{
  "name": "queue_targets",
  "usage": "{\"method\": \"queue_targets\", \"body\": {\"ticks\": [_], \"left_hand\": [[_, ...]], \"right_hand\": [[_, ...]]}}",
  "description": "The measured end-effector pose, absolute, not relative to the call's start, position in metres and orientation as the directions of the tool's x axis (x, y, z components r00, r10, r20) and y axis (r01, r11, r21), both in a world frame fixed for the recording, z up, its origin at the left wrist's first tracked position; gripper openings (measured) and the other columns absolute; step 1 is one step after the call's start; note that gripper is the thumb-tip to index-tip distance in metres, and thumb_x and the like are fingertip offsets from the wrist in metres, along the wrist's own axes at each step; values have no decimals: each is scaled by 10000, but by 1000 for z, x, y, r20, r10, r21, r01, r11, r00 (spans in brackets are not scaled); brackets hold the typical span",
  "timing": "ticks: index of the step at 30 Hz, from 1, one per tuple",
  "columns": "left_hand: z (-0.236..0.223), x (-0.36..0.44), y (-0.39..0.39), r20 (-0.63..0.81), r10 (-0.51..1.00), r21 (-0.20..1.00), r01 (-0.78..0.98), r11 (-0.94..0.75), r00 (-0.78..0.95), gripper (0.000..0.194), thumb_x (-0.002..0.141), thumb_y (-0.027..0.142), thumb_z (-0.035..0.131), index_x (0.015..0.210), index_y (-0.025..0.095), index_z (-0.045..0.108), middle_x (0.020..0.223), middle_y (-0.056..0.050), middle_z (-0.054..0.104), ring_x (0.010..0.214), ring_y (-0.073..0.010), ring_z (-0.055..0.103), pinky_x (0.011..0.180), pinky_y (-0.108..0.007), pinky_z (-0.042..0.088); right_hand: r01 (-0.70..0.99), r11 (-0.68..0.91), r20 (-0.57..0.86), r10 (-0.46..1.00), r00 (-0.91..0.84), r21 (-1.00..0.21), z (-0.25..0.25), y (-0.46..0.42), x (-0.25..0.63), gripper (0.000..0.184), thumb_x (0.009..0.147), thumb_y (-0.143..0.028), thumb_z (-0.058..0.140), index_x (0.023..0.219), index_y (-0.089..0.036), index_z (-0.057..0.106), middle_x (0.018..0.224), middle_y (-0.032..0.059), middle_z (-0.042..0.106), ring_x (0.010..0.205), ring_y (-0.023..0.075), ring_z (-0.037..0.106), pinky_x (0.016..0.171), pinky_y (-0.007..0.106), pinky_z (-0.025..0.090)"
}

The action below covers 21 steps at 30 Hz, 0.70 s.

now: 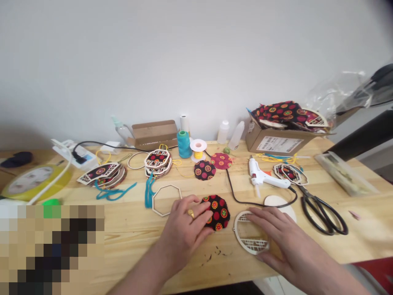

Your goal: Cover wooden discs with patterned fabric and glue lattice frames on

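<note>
My left hand [186,223], with a ring on one finger, lies with its fingers spread over the left part of a dark flower-patterned fabric piece [222,211] on the table. To the right, my right hand [287,233] spans a round wooden lattice frame [238,237], fingers at its upper edge and thumb at its lower right. Part of that frame is hidden under the hand. Behind my right hand a pale disc [278,201] shows partly. An octagonal wooden frame [153,203] rests just left of my left hand. Dark scraps [210,257] are scattered between my wrists.
A white glue gun [260,174] trails its black cord across the table. Black scissors [322,211] lie at right, near a plastic box [346,174]. Fabric circles [204,170], teal thread [184,145], stacked ornaments [158,162] and a filled cardboard box [276,139] stand farther back.
</note>
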<state>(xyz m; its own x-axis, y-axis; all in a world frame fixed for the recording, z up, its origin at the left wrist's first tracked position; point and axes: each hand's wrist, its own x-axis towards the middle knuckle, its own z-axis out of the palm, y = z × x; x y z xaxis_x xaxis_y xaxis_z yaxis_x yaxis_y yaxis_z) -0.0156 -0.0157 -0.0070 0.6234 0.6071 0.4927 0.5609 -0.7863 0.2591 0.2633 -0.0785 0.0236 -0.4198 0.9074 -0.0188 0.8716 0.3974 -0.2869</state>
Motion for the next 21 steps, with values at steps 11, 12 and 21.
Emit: {"method": "queue_targets", "body": {"ticks": [11, 12, 21], "left_hand": [[-11, -16, -14, 466, 743, 347, 673, -653, 480, 304, 893, 150, 503, 1194, 137, 542, 1067, -105, 662, 1066, -258, 479, 904, -435, 460], [-11, -16, -14, 461, 759, 355, 688, -633, 461, 313, 895, 141, 486, 1204, 126, 536, 1039, -115, 657, 1062, -260, 483, 896, -432, 467], [-17, -14, -16, 339, 843, 445, 719, -534, 417, 374, 917, 133, 384, 1280, 154, 474, 1153, -143, 541, 1152, -247, 464, 958, -454, 452]], "right_hand": [[837, 458, 280, 881, -382, -299, 21, -71, 206, 269, 890, -179, 493, 1135, -160, 604, 1166, 107, 647, 1073, 267, 560, 854, 439, 534], [833, 464, 303, 875, -378, -300, 19, -69, 198, 262, 882, -158, 497, 1116, -151, 614, 1142, 106, 659, 1040, 270, 568, 830, 440, 538], [889, 441, 367, 852, -373, -122, -4, -58, 173, 550, 792, -337, 664, 1236, -35, 546, 1275, 209, 578, 1192, 368, 498, 941, 512, 469]]}}
